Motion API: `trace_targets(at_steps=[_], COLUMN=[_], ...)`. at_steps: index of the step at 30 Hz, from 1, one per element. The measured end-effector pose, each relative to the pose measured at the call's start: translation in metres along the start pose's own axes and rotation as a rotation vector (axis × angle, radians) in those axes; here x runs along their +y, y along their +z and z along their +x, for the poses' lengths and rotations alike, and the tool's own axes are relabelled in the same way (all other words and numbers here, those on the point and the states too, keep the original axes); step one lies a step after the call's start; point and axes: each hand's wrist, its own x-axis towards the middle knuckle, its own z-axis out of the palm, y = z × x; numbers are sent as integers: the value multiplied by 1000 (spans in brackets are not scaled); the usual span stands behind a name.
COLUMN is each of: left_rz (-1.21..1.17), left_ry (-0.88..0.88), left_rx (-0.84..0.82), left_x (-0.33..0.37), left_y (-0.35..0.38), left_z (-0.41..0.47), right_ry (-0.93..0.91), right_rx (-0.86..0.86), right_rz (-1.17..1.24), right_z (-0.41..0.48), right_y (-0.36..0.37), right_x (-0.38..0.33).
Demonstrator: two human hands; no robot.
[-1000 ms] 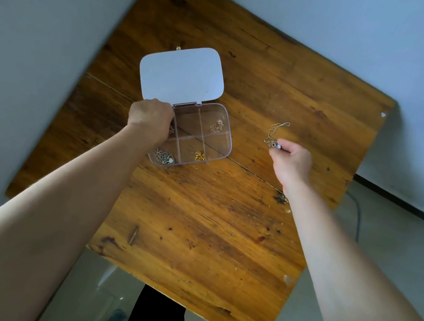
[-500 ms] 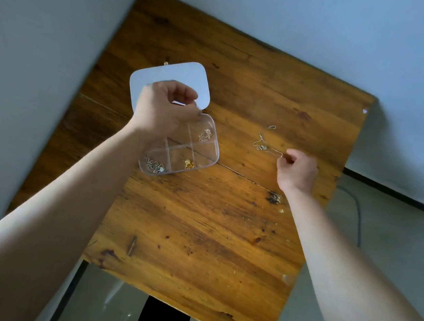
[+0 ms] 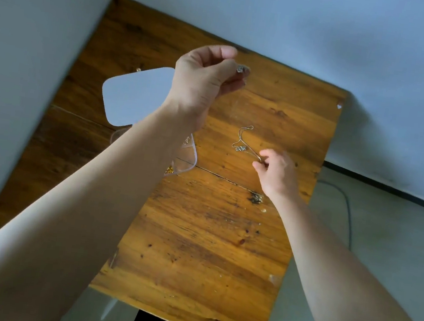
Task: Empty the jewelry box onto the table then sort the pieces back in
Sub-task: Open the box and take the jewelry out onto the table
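Wooden tabletop (image 3: 195,239) under you: your left hand (image 3: 202,78) pinches a small silver charm (image 3: 240,69) aloft; your right hand (image 3: 275,171) pinches the silver chain (image 3: 243,137) lying there. Emptying is part done; the clear jewelry box (image 3: 187,162) holds gold pieces (image 3: 168,170).

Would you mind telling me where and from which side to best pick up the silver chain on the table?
Probably pinch the chain at its small pendant cluster, coming straight down from above: it lies flat and loosely looped on the table, and the cluster is its bulkiest part.
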Motion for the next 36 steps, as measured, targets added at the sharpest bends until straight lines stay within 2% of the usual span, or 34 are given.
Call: trace_targets(at_steps=[5,9,13,18,20,23,26,30,31,34,36], left_rz=[236,562,854,982,1088,1360,1569,1662,1669,1679,1685], left_ry=[-123,-224,-157,32,137,271,324,206,186,150,137], left_rx=[192,247,202,228,304,379,289,168,161,152,162], left_x=[-58,-105,-118,-98,-93,-93,-100,-107,-108,-112,-113], left_y=[-7,-27,-42,-74,-96,-139,-186,-217,-219,-218,-218], left_z=[16,14,7,-12,-25,-48,-65,-74,-76,-77,-76], right_ry=[142,249,418,546,471,183,-163,-482,-497,-355,-292], right_rx=[69,105,145,208,231,235,141,12,-35,-139,-137], right_rz=[78,148,271,340,347,318,260,21,-104,-476,-563], right_z=[1,1,5,0,-4,-7,-7,-6,-5,1,5], right_y=[5,11,11,1,-2,2,10,26,30,38,44], right_x=[4,5,10,4,-11,-49,-100,-162,-174,-204,-220])
